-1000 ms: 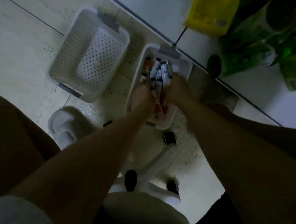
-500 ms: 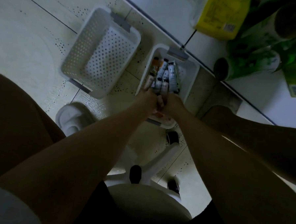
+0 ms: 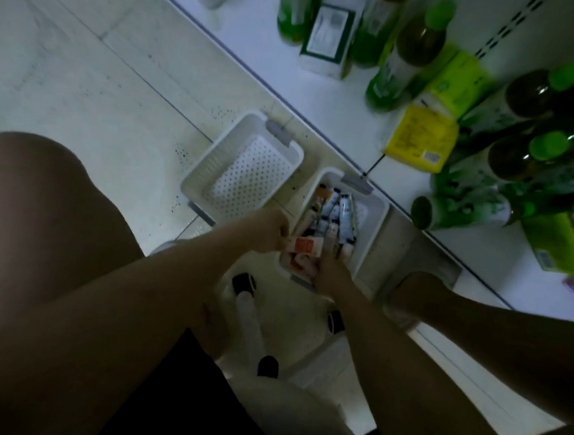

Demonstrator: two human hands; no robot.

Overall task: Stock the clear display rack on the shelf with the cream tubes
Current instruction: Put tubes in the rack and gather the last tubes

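Note:
A white basket (image 3: 373,222) on the floor holds several cream tubes (image 3: 337,213), most with dark caps. My left hand (image 3: 266,231) hovers at the basket's near left corner and pinches a white tube with an orange label (image 3: 305,245). My right hand (image 3: 331,273) reaches into the near end of the basket among the tubes; its fingers are hidden, so whether it holds one is unclear. The clear display rack is not in view.
An empty perforated white basket (image 3: 244,172) sits left of the full one. A white shelf (image 3: 351,104) at the upper right carries green bottles (image 3: 400,67), a yellow pack (image 3: 419,137) and boxes. Below me are a white stool base with black castors (image 3: 244,283).
The view has tilted up, bringing the shelf into sight. My left hand has lifted an orange-labelled tube out of the pile; my right hand stays low in the basket.

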